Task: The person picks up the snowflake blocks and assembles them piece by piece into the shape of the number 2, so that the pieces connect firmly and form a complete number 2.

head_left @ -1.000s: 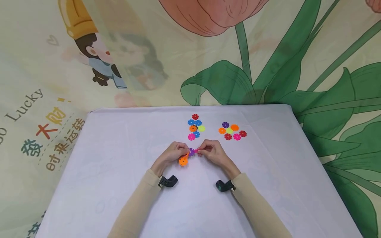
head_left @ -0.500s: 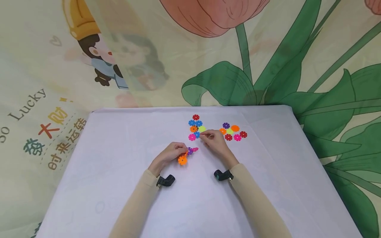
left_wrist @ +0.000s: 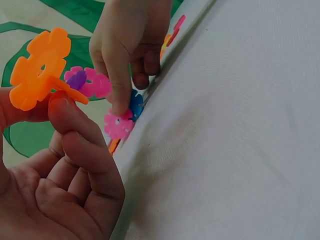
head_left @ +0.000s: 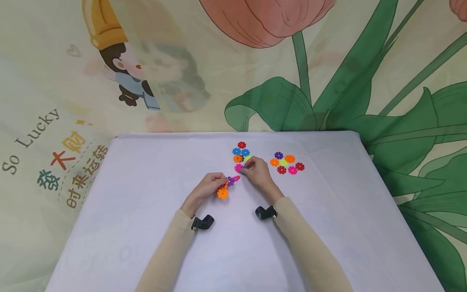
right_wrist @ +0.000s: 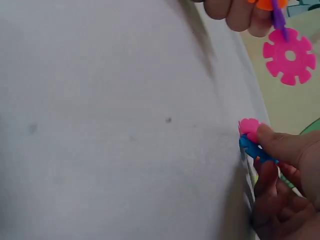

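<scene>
My left hand pinches a small chain of notched plastic snowflake discs between thumb and finger. An orange disc hangs nearest me, joined to another orange one. Beyond them come a purple disc and a pink disc at the far end. To the right, my right hand is down at the loose pieces, thumb and fingers closed on a blue snowflake disc. Another pink disc lies right against the blue one, under the thumb tip. The chain's pink end is a short way left of the right fingertips.
Behind my right hand lie loose discs: a red, two blue, an orange and a partly hidden yellow-green one. Farther right is a second group around a yellow-green disc. The white-covered table ends at a printed backdrop.
My right hand has let go of the chain's pink disc, moved away to the loose pieces and taken hold of a blue disc, shifting the pink one beside it. My left hand keeps the chain nearly in place.
</scene>
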`<action>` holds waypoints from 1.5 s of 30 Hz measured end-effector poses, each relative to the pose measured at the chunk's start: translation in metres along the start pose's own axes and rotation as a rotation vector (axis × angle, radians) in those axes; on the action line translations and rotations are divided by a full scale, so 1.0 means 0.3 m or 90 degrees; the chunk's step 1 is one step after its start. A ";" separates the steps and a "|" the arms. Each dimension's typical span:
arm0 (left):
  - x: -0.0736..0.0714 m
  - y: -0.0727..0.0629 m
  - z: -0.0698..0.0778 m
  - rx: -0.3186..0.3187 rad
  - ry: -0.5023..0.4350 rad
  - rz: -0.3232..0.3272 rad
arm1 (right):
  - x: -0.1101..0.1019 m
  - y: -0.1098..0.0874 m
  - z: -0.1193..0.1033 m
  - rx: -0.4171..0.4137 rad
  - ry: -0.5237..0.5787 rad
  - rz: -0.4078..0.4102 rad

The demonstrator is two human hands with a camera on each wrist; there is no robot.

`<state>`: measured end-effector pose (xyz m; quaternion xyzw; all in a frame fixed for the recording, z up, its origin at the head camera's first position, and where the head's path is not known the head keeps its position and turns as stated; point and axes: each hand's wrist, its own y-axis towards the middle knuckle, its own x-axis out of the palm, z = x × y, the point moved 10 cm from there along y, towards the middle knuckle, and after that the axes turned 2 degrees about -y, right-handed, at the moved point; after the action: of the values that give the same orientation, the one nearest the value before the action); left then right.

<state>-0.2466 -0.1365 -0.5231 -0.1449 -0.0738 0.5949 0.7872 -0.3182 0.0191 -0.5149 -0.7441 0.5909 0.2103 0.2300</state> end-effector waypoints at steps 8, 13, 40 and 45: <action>0.003 0.004 0.000 -0.008 0.000 0.020 | -0.075 -0.052 0.047 0.039 0.220 0.031; 0.004 0.011 -0.009 -0.018 -0.004 0.024 | -0.053 -0.095 0.088 0.127 0.333 -0.029; 0.050 0.009 0.020 0.031 -0.022 -0.027 | -0.001 -0.136 0.123 0.139 0.458 -0.057; 0.056 0.014 0.013 0.028 -0.032 -0.031 | 0.008 -0.136 0.124 0.145 0.489 -0.065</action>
<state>-0.2470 -0.1189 -0.5216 -0.1108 -0.0837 0.5804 0.8024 -0.2793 0.0471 -0.5424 -0.7668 0.6155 -0.1618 0.0835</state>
